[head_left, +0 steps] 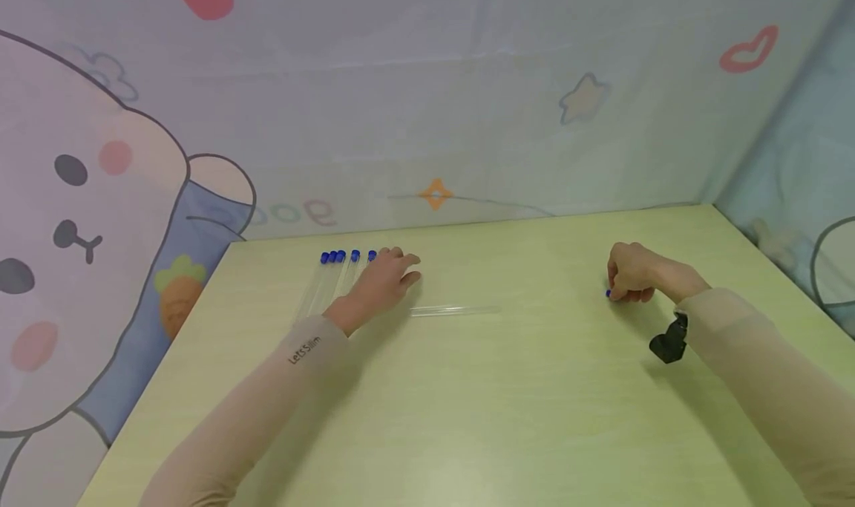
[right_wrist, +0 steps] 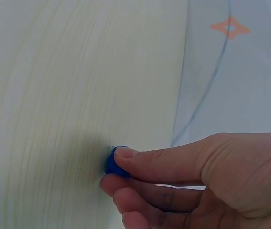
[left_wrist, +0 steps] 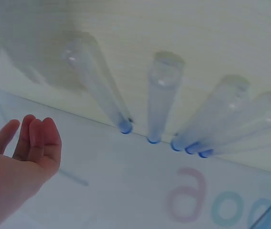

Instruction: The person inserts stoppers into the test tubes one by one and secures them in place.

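Note:
At the right side of the table, my right hand (head_left: 634, 271) pinches a small blue cap (right_wrist: 117, 164) between thumb and forefinger, just at the table surface. My left hand (head_left: 379, 283) is over the left part of the table, its fingers loosely bent around nothing. Beside it lie several clear test tubes (left_wrist: 163, 95) with blue caps (head_left: 355, 255), side by side with their capped ends toward the back edge. Another clear tube (head_left: 456, 310) lies crosswise to the right of the left wrist; no cap shows on its visible part.
A pale wood-grain table (head_left: 467, 403) carries everything. Behind it hangs a printed cloth (head_left: 467, 106) with a cartoon bear on the left, and more cloth hangs on the right. A black device (head_left: 670, 340) is strapped at the right wrist.

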`<state>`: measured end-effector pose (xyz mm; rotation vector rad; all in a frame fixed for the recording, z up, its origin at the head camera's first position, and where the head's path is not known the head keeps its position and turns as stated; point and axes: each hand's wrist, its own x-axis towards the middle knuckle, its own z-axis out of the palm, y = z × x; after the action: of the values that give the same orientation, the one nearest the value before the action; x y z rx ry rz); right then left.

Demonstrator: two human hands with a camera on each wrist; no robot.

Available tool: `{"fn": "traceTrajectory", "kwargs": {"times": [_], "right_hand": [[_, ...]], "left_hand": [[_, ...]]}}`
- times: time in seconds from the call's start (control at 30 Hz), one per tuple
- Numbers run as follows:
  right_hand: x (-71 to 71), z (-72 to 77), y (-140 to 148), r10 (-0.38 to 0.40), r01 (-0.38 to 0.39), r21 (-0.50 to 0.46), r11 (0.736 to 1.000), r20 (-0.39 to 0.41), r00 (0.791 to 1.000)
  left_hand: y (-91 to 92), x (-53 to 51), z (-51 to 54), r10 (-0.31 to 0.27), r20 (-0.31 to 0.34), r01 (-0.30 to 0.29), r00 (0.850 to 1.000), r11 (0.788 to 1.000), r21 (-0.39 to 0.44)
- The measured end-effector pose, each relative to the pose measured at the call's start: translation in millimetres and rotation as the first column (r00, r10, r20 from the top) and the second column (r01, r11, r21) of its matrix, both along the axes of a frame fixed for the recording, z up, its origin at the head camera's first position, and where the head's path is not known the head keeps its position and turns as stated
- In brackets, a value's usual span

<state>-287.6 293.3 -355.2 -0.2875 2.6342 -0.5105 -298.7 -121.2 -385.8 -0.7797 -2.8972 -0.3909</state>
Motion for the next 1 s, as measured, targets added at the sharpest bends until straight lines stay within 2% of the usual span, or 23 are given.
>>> {"fn": "traceTrajectory", "kwargs": {"times": [0.13,0.27,0.57,1.0], "right_hand": [[-0.5,-0.5,-0.5,0.004,-0.004,0.011,1.0,0.004,1.0],[-0.7,-0.6,-0.7,0.01,-0.01,0.014,1.0,0.005,1.0],[1.3,1.4,-1.4,0.02,-0.02,0.014,1.0,-0.01,1.0],[2.0,-0.1,1.0,0.021,-0.021,0.003,1.0,-0.015,1.0]], "left_hand": [[12.6,3.9,-4.3,-0.061,-0.013,0.061,0.998,0.997,-0.046],[23.3,6.7,-6.3,-0.112,-0.005,0.111,0.994,0.992,-0.054],[39.9,10.3,-10.8,-0.243,0.028,0.244,0.97,0.969,-0.05],[52.0,13.0,-13.8,-0.293,0.093,0.294,0.952,0.956,-0.006]]}}
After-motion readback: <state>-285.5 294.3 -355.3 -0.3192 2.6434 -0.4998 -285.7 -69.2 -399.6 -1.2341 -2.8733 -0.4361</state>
